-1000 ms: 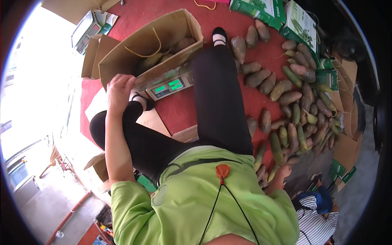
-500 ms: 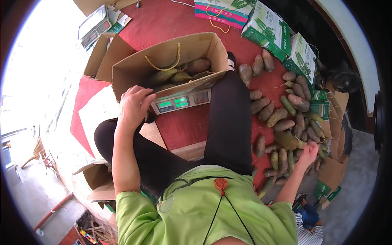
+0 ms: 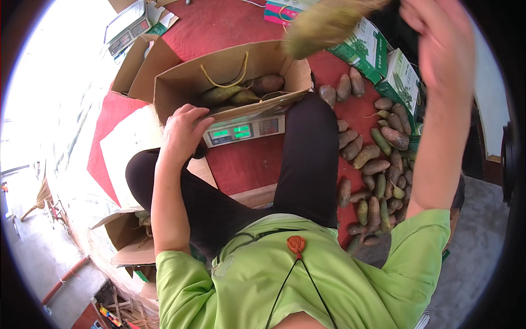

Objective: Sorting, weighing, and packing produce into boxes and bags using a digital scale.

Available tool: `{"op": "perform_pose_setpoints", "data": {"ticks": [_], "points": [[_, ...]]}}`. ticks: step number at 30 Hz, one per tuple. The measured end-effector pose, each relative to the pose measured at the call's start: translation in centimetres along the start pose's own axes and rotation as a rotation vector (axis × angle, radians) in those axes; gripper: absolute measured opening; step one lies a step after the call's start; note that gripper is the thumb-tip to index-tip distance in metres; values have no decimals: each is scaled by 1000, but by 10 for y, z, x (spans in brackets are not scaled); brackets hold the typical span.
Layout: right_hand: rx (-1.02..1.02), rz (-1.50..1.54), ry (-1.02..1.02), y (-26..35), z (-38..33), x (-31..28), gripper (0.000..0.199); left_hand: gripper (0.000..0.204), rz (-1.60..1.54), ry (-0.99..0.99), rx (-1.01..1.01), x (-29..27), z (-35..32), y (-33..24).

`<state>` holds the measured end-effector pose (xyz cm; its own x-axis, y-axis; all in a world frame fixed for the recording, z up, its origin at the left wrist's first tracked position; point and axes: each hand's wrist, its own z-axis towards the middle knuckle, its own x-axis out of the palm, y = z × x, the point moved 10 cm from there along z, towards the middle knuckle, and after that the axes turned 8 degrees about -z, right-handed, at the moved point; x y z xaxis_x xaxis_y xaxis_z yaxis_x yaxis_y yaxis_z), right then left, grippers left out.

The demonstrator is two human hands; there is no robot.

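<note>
An open cardboard box with a yellow cord handle stands on a digital scale in front of my lap. Several radishes lie inside it. My left hand grips the near left rim of the box, fingers over the edge. Raised at the upper right, my right hand is closed round the thin end of a long greenish radish. That radish is motion-blurred and hangs above the box's right far corner. More loose radishes lie to the right of my leg.
Printed green-and-white cartons stand beyond the loose radishes on the red floor covering. A second scale and another open cardboard box are at the far left. Near my left knee is a further box.
My right hand has come up from the pile at the right, bringing a radish up toward the box. My left hand stays on the box rim.
</note>
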<state>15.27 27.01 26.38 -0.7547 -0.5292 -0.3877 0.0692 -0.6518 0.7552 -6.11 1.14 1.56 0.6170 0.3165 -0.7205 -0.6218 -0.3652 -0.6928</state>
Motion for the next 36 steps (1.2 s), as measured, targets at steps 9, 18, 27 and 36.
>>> {"op": "perform_pose_setpoints", "data": {"ticks": [9, 18, 27, 36], "points": [[375, -29, 139, -89, -27, 204, 21, 27, -9, 35, -25, 3, -1, 11], [612, -117, 96, -169, -112, 90, 35, 29, 3, 46, -55, 8, 4, 14], [1092, -318, 2, -304, -445, -13, 16, 30, 23, -12, -9, 6, 5, 8], [1584, -338, 472, -306, -773, 9, 11, 30, 43, -31, -44, 8, 4, 8]]}}
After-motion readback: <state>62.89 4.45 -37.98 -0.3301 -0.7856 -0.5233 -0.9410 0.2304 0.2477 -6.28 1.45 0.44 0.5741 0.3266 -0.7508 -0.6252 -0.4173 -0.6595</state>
